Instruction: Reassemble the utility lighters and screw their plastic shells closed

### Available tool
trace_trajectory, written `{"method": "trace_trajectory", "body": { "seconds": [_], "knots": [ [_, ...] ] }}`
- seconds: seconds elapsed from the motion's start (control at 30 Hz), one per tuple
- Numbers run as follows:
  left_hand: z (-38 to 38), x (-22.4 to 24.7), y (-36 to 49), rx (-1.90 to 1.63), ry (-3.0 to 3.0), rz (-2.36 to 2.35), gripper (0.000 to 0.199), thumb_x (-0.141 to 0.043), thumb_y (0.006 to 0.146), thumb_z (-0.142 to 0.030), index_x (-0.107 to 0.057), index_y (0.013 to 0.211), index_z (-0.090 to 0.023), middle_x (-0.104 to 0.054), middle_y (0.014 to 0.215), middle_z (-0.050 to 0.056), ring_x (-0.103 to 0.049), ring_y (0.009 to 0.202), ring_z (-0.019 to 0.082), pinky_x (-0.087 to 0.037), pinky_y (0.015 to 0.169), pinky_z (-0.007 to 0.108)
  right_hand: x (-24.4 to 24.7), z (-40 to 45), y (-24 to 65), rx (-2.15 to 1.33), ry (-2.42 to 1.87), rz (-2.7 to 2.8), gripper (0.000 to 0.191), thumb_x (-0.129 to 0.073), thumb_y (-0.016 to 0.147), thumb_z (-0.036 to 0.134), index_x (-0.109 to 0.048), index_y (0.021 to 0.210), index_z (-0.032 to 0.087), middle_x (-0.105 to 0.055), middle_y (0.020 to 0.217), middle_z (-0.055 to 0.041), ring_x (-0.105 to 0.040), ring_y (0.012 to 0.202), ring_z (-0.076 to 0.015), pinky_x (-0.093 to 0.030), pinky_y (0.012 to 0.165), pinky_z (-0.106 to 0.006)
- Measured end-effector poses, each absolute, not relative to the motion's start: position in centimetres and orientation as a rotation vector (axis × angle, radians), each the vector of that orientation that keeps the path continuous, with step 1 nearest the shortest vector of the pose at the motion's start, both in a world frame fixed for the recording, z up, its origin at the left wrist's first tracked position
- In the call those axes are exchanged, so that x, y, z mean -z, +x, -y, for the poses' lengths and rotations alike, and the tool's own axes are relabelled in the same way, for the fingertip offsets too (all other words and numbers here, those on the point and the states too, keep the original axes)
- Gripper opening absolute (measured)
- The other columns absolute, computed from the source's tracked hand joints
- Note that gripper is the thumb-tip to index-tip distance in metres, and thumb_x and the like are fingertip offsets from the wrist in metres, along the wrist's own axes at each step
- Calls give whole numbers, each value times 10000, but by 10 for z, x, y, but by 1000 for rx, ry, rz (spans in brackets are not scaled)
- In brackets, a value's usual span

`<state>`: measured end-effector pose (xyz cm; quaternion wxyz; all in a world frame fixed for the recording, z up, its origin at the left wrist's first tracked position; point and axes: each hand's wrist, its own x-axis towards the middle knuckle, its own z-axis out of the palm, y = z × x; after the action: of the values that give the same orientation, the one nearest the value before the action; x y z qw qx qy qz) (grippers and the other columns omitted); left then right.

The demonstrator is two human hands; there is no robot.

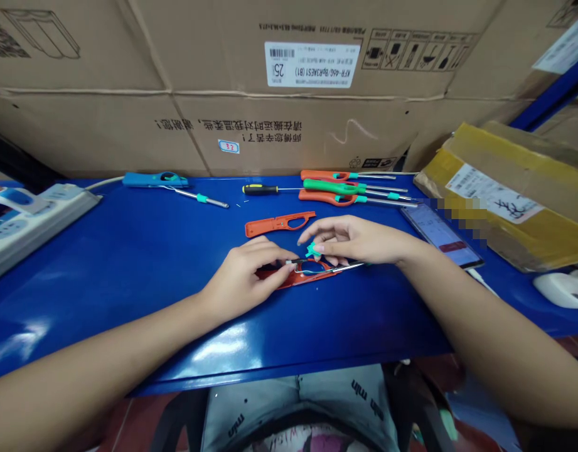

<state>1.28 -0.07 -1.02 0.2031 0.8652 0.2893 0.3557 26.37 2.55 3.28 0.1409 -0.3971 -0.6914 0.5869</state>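
An opened orange lighter body (293, 279) lies on the blue table, a thin wire and a metal rod (352, 268) showing along it. My left hand (244, 273) is closed over its left end, with thumb and forefinger pinching a small black part (297, 261) above the shell. Just over the lighter, my right hand (347, 242) pinches a small teal plastic trigger (312, 250) between thumb and finger. The loose other half of the orange shell (265, 226) rests a little behind my hands. My fingers hide part of the lighter's inside.
Behind lie a yellow-black screwdriver (263, 189), a blue lighter (150, 180), a green lighter (331, 186) and orange lighters (321, 197). A phone (439, 235) and a taped box (514, 194) are at right, a power strip (29, 226) at left. A large carton (199, 56) stands along the back.
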Motion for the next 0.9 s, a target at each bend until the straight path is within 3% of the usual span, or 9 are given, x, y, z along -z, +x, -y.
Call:
{"method": "trace_trajectory", "body": {
  "seconds": [0.13,0.43,0.9],
  "knots": [
    [1,9,13,-1064,2422,-788,137,-696,922,-182,-775,1032,-163,-788,914,45,-692,820,153,-541,800,274,-36,-24,266,-1730,-1206,2041,266,-717,847,342,-681,1019,142,-615,704,23,-562,620,-93,-431,563,-219],
    [0,10,11,-1087,2447,-733,185,-712,912,-172,-778,1084,-157,-782,936,65,-704,856,162,-555,821,287,-34,-23,262,-1746,-1212,2058,254,-758,813,340,-681,957,146,-598,660,40,-500,535,-66,-432,486,-198],
    [1,10,12,-1159,2417,-748,153,-726,901,-156,-789,1038,-181,-797,941,55,-709,839,162,-560,804,289,-20,-23,256,-1584,-967,1992,243,-765,807,265,-666,1002,160,-720,918,-36,-679,821,-128,-541,726,-242]
  ]
}}
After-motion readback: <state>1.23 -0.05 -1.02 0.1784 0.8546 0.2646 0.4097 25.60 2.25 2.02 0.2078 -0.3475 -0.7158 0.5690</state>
